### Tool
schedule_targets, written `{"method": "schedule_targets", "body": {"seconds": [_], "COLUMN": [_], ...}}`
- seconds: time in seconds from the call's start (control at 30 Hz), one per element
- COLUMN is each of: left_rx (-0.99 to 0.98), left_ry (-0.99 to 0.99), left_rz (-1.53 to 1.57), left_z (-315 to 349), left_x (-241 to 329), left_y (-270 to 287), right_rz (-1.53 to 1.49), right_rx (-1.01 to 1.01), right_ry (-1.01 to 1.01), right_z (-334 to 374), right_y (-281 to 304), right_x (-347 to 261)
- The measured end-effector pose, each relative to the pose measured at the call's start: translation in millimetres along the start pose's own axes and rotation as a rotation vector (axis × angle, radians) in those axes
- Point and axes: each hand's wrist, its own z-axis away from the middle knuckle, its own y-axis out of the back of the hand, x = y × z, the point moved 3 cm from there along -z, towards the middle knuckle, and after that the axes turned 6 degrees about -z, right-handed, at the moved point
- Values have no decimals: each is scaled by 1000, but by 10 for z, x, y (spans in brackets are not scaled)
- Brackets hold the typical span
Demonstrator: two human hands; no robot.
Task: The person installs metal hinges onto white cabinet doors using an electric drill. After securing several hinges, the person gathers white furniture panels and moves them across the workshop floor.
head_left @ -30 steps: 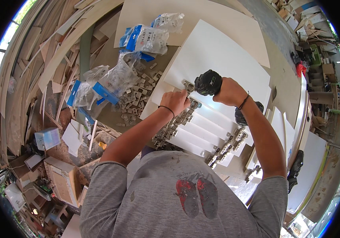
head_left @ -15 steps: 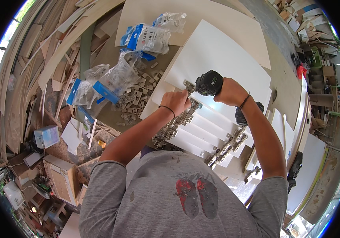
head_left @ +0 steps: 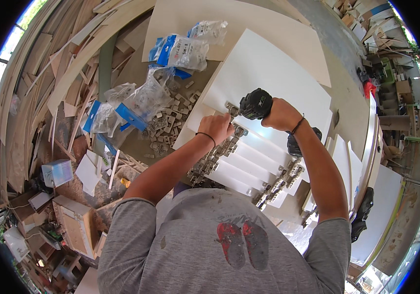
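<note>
My right hand is wrapped round the handle of a black cordless drill. The drill's battery base shows behind my wrist. Its front end points left, close against a metal cabinet hinge at the left edge of a white panel. Closed fingers of my left hand grip the near side of that hinge; the fingertips are partly hidden. Below it, more hinges line the edges of several white panels stacked in steps, and a second row of hinges runs along their right part.
Left of the stack lies a heap of small metal hinge parts. Clear plastic bags with blue tops lie beyond it. Wood offcuts pile up at far left, near a wooden box. A large beige board lies behind the panels.
The drill and my right hand have shifted very slightly left in the picture. My left hand stays at the same hinge.
</note>
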Motion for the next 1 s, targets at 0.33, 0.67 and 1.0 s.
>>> {"method": "schedule_targets", "body": {"seconds": [0.33,0.67,1.0], "left_rx": [7,123,-91], "left_ry": [8,347,710], "left_rz": [-7,670,2034], "left_z": [8,243,398], "left_x": [21,-163,-37], "left_y": [13,-35,31], "right_rz": [26,-83,-520], "right_rx": [-58,129,132], "right_ry": [-37,2,98], "right_z": [63,384,846], "right_y": [81,-30,-103], "right_x": [-108,-135,-307]}}
